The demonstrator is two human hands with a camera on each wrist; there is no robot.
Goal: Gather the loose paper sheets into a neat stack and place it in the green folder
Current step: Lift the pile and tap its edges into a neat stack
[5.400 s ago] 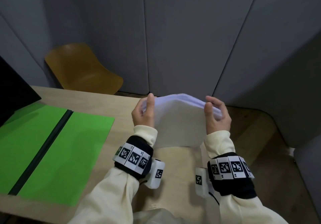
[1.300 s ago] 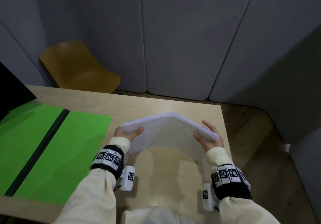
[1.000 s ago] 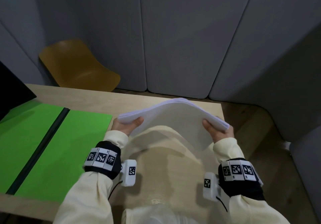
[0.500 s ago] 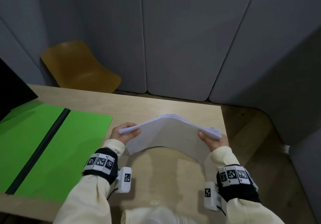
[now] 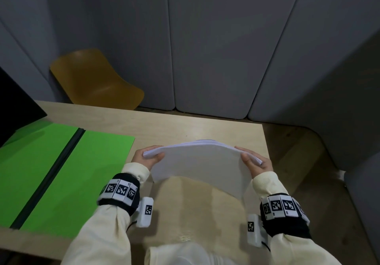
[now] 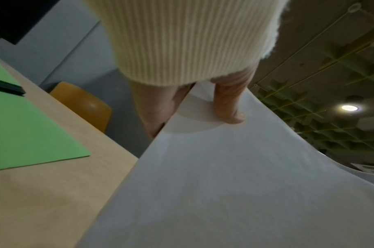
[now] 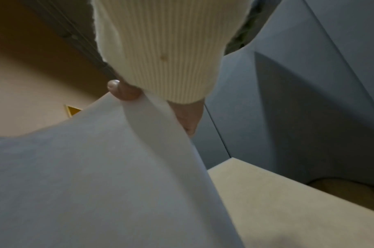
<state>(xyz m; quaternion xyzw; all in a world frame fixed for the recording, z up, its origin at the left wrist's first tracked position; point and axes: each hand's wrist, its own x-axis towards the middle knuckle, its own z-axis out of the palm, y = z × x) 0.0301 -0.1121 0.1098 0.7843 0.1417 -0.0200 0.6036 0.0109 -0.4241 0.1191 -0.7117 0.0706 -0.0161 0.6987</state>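
Note:
A stack of white paper sheets (image 5: pixel 202 161) is held up over the right half of the wooden table (image 5: pixel 185 129), bowed upward in the middle. My left hand (image 5: pixel 147 157) grips its left edge, thumb on the near face (image 6: pixel 229 107) and fingers behind. My right hand (image 5: pixel 256 164) grips the right edge the same way, its thumb (image 7: pixel 120 90) on the paper stack (image 7: pixel 86 167). The stack's lower edge hangs toward me, near the tabletop. The green folder (image 5: pixel 61 172) lies open and flat on the table's left half, a dark spine down its middle.
A black screen (image 5: pixel 14 108) overhangs the folder's far left corner. An orange chair (image 5: pixel 92 81) stands behind the table against grey padded wall panels (image 5: pixel 205 48). The table's right edge (image 5: pixel 267 151) drops to a wooden floor.
Both hands have kept hold of the stack while bouncing it: it rose a second ago, then came down lower and nearer the table. The folder has not moved.

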